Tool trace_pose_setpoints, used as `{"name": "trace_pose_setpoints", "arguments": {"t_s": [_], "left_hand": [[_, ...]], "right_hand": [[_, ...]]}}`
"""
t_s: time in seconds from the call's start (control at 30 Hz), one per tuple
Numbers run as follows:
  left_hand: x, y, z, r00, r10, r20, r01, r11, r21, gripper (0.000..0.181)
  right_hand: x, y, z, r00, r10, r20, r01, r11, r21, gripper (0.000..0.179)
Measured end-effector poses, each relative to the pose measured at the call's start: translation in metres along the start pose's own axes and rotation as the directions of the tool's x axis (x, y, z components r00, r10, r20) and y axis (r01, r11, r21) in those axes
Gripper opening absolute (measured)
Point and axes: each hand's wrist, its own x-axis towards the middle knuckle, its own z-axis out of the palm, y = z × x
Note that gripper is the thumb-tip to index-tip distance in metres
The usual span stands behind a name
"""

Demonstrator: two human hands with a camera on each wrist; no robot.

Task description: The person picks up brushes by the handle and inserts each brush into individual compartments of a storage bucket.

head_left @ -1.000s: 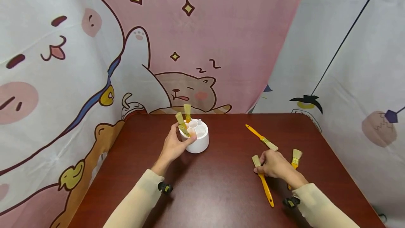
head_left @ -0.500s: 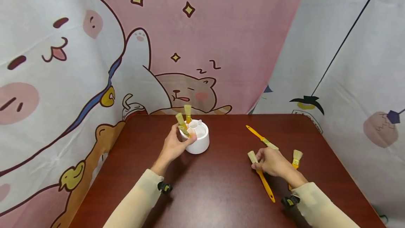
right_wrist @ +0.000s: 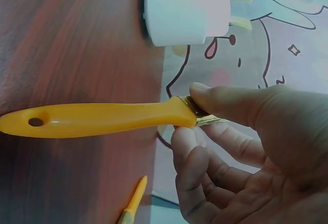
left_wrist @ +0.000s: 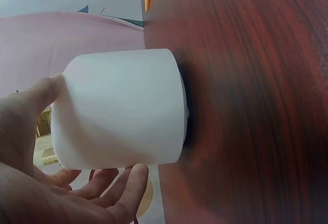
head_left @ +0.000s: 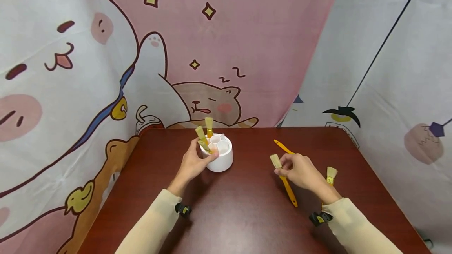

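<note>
A white round holder (head_left: 221,163) with several compartments stands on the table. My left hand (head_left: 192,164) grips it from the left, the thumb at its near rim and the fingers round its side. Three paintbrushes (head_left: 209,125) stand bristles-up in its left compartments. To the right, my right hand (head_left: 301,172) pinches another paintbrush (head_left: 289,193) at its metal band, between thumb and fingers. Its pale bristles point up and away, and its yellow handle (right_wrist: 102,120) slants down towards the tabletop. Whether the handle's end touches the wood, I cannot tell.
One yellow-handled paintbrush (head_left: 283,146) lies behind my right hand, its bristles hidden there. Another paintbrush (head_left: 331,174) lies farther right, partly covered by my wrist. The dark red-brown table (head_left: 233,218) ends at a cartoon-printed cloth (head_left: 268,58) at the back.
My right hand has lifted the pinched paintbrush and shifted it left and away from me, its handle end following. The left hand and the holder have stayed in place.
</note>
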Motion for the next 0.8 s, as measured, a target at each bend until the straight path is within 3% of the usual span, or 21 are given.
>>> {"name": "trace_pose_setpoints", "arguments": {"t_s": [0.43, 0.8], "left_hand": [[0.001, 0.002, -0.003, 1.0, 0.01, 0.003, -0.01, 1.0, 0.004, 0.103], [0.001, 0.0, -0.002, 1.0, 0.015, 0.01, -0.015, 1.0, -0.014, 0.102]], "right_hand": [[0.013, -0.03, -0.008, 0.989, -0.086, -0.121, 0.087, 0.996, -0.001, 0.025], [0.021, -0.048, -0.009, 0.971, -0.162, -0.175, 0.162, 0.987, -0.014, 0.021]]}}
